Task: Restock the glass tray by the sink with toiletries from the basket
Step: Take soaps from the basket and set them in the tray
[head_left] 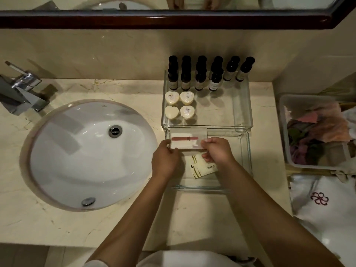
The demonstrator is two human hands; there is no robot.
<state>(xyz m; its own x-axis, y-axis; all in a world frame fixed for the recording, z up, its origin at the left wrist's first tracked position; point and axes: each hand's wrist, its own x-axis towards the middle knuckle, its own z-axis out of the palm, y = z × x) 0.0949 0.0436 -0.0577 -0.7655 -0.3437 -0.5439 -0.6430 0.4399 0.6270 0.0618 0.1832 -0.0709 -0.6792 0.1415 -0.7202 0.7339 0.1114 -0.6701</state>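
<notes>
Two hands pinch a clear toothbrush packet (187,140) over the near glass tray (200,188).
Right of the round white basin (90,151), left hand (166,160) and right hand (217,150) grip the packet's ends, its long axis left to right; cream sachets (202,168) lie beneath, dark bottles (200,81) and heart-shaped soaps (186,97) stand in the far glass tray (248,108), translucent plastic basket (283,132) rightmost.

both arms reach forward, left hand (166,160) and right hand (217,150) fingers pinching.
</notes>
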